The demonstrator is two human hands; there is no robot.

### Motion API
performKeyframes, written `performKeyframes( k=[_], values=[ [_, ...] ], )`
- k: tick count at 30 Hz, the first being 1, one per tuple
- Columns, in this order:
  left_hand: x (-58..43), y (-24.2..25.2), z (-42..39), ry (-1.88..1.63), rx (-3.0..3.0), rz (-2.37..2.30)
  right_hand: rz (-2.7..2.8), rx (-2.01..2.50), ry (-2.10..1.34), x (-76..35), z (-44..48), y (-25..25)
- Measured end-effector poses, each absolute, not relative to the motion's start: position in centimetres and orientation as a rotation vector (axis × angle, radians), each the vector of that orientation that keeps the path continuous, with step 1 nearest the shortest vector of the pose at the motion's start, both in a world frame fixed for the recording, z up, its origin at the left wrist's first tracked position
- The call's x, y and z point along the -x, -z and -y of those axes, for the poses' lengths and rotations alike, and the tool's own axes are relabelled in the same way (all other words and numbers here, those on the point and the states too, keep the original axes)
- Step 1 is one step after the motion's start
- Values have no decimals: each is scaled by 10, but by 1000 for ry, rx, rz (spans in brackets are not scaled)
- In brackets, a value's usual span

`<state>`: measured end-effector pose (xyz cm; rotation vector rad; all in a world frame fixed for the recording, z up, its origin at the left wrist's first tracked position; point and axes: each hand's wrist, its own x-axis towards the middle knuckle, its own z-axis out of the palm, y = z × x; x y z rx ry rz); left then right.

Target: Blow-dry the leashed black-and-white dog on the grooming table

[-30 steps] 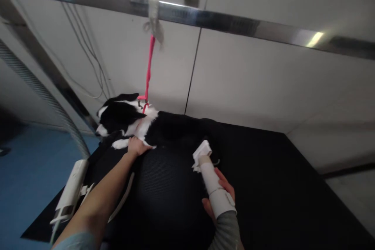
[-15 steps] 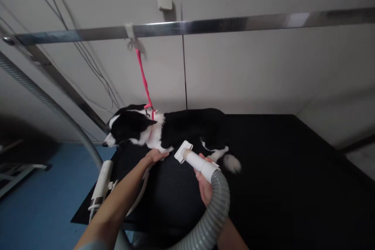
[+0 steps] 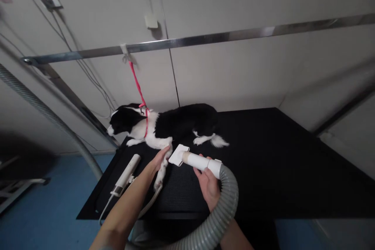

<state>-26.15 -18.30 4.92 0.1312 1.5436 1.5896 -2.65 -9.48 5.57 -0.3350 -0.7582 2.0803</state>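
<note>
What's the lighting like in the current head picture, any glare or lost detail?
Head view: dim overall; the shiny horizontal metal bar carries pale reflections; the small cream block casts a soft shadow; dark fur on the black-and-white dog and much of the flat black tabletop show little detail.

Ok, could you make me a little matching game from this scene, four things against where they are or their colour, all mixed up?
1. Dog
2. Leash
3. Nozzle
4. Floor

A. Hanging from the bar
B. Blue
C. Lying on the table
D. Held in the person's right hand

Pairs: 1-C, 2-A, 3-D, 4-B.
</note>
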Motion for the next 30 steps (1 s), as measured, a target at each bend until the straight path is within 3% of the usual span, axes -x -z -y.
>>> performKeyframes(
  k=[13,21,30],
  values=[
    [247,-76,150,-1934,41,-892,483,384,-2181,11,92,-59],
    [269,-84,142,-1974,60,-890,333,447,-2266,26,85,-65],
    [295,-56,141,-1939,60,-1019,498,416,-2231,62,78,-61]
  ],
)
